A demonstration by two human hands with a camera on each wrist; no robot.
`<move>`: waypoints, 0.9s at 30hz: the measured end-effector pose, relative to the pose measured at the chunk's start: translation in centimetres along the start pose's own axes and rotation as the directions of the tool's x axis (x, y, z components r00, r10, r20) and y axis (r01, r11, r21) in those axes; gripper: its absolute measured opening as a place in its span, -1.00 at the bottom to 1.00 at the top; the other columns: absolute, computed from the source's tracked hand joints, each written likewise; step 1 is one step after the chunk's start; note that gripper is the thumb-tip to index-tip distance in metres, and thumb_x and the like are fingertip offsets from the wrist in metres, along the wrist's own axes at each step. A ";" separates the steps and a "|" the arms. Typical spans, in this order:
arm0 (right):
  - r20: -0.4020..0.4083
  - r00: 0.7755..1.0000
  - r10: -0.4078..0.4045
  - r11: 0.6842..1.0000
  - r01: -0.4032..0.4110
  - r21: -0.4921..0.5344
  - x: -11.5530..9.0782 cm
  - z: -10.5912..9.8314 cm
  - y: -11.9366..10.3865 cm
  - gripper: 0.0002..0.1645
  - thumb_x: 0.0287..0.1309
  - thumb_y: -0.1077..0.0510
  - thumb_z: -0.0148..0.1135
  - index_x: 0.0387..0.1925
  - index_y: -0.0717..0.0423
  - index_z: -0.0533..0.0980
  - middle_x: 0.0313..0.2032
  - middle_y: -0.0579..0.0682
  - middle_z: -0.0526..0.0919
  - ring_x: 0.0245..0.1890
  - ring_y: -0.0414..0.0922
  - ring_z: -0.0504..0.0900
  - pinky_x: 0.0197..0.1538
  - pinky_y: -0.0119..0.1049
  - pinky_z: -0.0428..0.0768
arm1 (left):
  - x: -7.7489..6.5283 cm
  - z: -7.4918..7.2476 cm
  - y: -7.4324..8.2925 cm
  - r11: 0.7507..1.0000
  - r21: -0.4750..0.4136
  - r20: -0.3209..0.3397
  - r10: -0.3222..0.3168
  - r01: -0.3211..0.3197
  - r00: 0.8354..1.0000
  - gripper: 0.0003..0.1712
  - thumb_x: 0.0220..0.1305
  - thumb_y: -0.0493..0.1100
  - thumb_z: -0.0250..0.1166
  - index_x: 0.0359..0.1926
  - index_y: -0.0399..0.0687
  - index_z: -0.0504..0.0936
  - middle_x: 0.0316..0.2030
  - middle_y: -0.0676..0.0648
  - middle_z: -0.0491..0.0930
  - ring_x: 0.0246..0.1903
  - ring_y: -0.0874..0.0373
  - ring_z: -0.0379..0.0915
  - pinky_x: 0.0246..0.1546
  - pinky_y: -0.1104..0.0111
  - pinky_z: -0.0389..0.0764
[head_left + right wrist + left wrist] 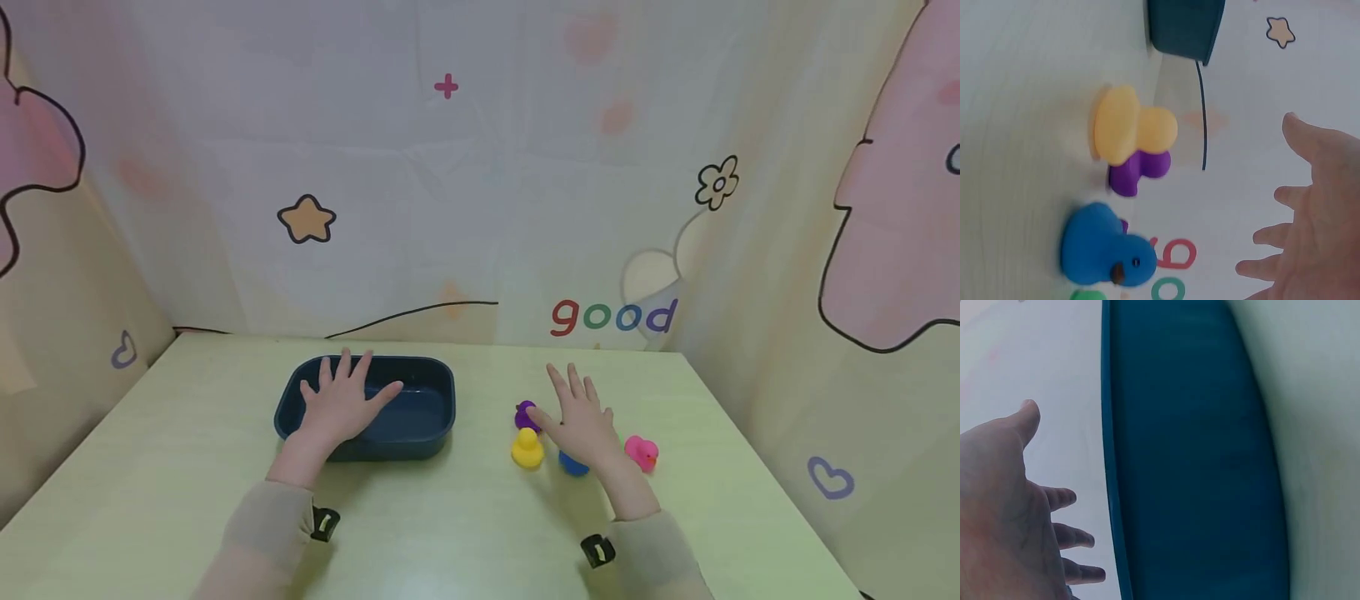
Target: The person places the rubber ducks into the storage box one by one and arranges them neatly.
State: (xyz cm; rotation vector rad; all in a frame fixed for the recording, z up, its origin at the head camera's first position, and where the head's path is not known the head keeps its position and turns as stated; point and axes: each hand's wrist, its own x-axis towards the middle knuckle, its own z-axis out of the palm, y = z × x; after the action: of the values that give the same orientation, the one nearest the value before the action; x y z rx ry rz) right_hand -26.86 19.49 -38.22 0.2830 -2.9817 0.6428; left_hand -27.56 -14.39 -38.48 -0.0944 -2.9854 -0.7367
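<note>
My left hand (337, 408) hovers over the dark blue basin (431, 447), its fingers spread and holding nothing. In the left wrist view, the basin's side wall (1197, 456) stands beyond that hand. Over a group of small toy ducks, my right hand (585, 427) also has spread fingers and an empty palm. Nearest to it are a purple duck (525, 415), a yellow duck (527, 450) and a blue duck (573, 465), the last partly hidden by the hand. A pink duck (642, 453) lies right of the wrist. Something green (1088, 295) peeks in at the right wrist view's lower edge.
A pale table (465, 533) bears the basin on the left and the ducks on the right. Printed cloth (480, 208) hangs behind it and along both sides. Each sleeve cuff has a small black clip-like piece (326, 524) by it.
</note>
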 end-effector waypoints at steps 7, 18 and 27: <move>-0.006 1.000 0.015 0.997 -0.014 0.072 -0.4 -1.9 2.5 -0.04 0.37 -0.21 0.03 0.54 0.11 -0.12 0.51 0.35 -0.18 0.46 0.42 -0.17 0.22 0.52 0.02 | 0.7 -1.4 -2.4 0.997 -0.048 -0.015 -0.062 0.061 0.998 0.03 0.36 0.46 -0.12 0.55 -0.09 -0.14 0.49 -0.46 -0.26 0.42 -0.53 -0.45 0.20 -0.50 -0.31; -0.036 0.997 0.064 0.982 -0.056 0.181 -1.0 -4.3 7.4 0.00 0.41 -0.25 -0.06 0.53 0.21 -0.22 0.50 0.38 -0.16 0.47 0.37 -0.15 0.35 0.39 -0.04 | 1.0 -2.8 -6.5 0.979 -0.144 -0.015 -0.148 0.144 0.989 -0.01 0.44 0.21 0.03 0.51 -0.34 -0.20 0.43 -0.54 -0.12 0.37 -0.54 -0.18 0.24 -0.37 0.06; 0.050 0.980 0.194 0.920 -0.199 0.337 -2.1 -5.2 11.4 0.12 0.35 -0.27 0.03 0.53 0.17 -0.35 0.47 0.42 -0.10 0.41 0.42 0.04 0.27 0.37 0.21 | 1.0 -3.5 -9.6 0.869 -0.441 0.128 -0.187 0.225 0.974 -0.01 0.46 0.03 0.08 0.47 -0.47 -0.31 0.39 -0.58 -0.04 0.38 -0.45 -0.07 0.36 -0.15 0.11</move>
State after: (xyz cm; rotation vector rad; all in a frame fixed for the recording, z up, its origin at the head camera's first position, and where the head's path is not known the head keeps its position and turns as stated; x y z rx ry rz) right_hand -26.81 32.22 -38.31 0.0039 -2.9219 1.1876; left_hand -29.12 -24.47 -39.78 0.1818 -2.8568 -1.4802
